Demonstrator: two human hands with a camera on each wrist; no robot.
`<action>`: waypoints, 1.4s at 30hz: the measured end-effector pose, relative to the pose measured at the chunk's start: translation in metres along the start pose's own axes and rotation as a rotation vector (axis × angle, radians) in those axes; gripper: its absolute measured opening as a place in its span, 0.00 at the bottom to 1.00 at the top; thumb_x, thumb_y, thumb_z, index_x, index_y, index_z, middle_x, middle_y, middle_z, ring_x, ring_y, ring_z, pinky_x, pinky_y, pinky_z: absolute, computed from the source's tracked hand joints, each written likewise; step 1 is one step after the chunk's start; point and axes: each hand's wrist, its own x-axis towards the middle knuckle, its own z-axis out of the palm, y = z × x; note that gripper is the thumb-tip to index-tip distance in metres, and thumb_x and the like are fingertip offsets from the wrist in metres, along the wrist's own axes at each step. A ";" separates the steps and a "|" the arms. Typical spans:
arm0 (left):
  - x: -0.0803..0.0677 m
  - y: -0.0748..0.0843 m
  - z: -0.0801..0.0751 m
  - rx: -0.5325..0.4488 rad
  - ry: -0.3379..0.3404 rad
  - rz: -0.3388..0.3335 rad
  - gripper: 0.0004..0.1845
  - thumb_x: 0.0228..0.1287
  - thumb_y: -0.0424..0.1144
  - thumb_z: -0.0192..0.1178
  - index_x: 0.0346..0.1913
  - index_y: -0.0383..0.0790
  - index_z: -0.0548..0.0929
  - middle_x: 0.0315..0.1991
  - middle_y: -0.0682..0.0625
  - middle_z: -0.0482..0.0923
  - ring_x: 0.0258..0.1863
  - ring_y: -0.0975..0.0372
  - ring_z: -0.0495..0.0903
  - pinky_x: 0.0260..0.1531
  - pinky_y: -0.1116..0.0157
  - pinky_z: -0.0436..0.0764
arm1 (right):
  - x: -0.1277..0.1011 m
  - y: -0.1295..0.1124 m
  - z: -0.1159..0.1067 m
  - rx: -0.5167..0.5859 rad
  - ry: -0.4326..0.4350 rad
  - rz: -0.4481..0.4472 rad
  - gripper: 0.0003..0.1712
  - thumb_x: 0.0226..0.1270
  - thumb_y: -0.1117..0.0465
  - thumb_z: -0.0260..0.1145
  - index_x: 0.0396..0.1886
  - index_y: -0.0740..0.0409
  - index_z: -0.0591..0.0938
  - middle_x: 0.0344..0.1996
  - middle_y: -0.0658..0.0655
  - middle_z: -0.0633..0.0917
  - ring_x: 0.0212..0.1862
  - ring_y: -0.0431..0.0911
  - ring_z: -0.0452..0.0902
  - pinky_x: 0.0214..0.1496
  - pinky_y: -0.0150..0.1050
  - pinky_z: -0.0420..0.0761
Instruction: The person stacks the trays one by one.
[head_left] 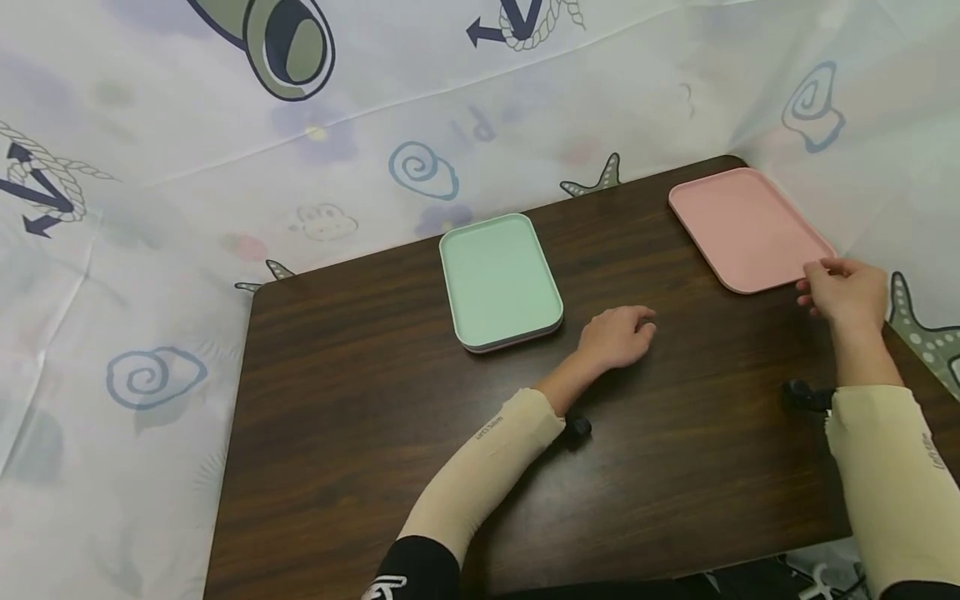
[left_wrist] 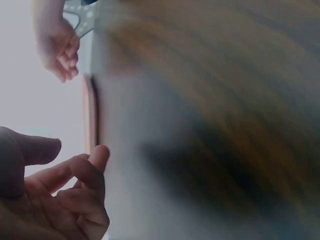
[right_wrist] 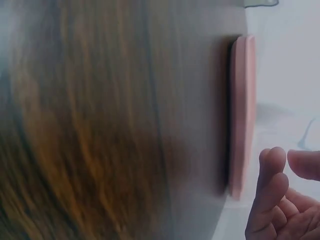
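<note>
Pink tray (head_left: 746,227): flat, rectangular, rounded corners, low raised rim, matte pale pink, nothing on it. It lies at the far right corner of the dark wooden table (head_left: 375,417).

Right hand (head_left: 843,292) at the pink tray's near right corner, fingers loosely curled with tips just at the rim; whether they touch it cannot be told. Not pinching anything.

Left hand (head_left: 617,336) rests on the table, left of the pink tray, fingers relaxed, holding nothing.

Count: one pink tray; green tray (head_left: 500,277) further left of the pink tray, sitting on a second edge beneath it.
</note>
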 end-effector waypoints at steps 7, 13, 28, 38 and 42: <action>0.029 0.019 0.016 -0.208 -0.018 -0.004 0.21 0.75 0.45 0.49 0.67 0.52 0.75 0.53 0.59 0.80 0.40 0.67 0.78 0.41 0.66 0.74 | 0.011 0.006 -0.008 -0.059 0.028 0.056 0.39 0.73 0.49 0.50 0.74 0.69 0.57 0.09 0.30 0.75 0.16 0.30 0.77 0.21 0.28 0.78; 0.049 0.033 0.017 -0.584 -0.181 -0.091 0.25 0.75 0.46 0.51 0.72 0.50 0.68 0.53 0.57 0.81 0.35 0.64 0.80 0.34 0.68 0.75 | 0.021 0.006 -0.013 -0.057 -0.001 0.084 0.42 0.73 0.48 0.50 0.76 0.67 0.51 0.09 0.31 0.76 0.17 0.30 0.78 0.21 0.29 0.78; 0.089 0.047 0.027 -1.074 -0.434 -0.281 0.34 0.74 0.48 0.53 0.78 0.55 0.53 0.56 0.60 0.78 0.31 0.60 0.82 0.25 0.67 0.78 | 0.043 0.004 -0.012 -0.085 -0.090 0.056 0.45 0.70 0.51 0.51 0.76 0.73 0.47 0.10 0.31 0.77 0.19 0.29 0.78 0.25 0.30 0.81; 0.102 0.055 0.046 -1.186 -0.445 -0.268 0.31 0.75 0.49 0.51 0.77 0.57 0.57 0.52 0.65 0.78 0.34 0.61 0.83 0.26 0.67 0.78 | 0.051 0.005 -0.012 -0.073 -0.124 0.081 0.42 0.70 0.56 0.53 0.75 0.72 0.50 0.10 0.33 0.78 0.20 0.29 0.79 0.25 0.30 0.80; 0.105 0.058 0.048 -1.199 -0.451 -0.267 0.29 0.76 0.50 0.50 0.76 0.59 0.59 0.50 0.66 0.78 0.33 0.61 0.82 0.24 0.67 0.76 | 0.053 0.003 -0.014 -0.107 -0.121 0.078 0.40 0.69 0.57 0.52 0.75 0.72 0.52 0.10 0.34 0.79 0.19 0.29 0.79 0.24 0.29 0.79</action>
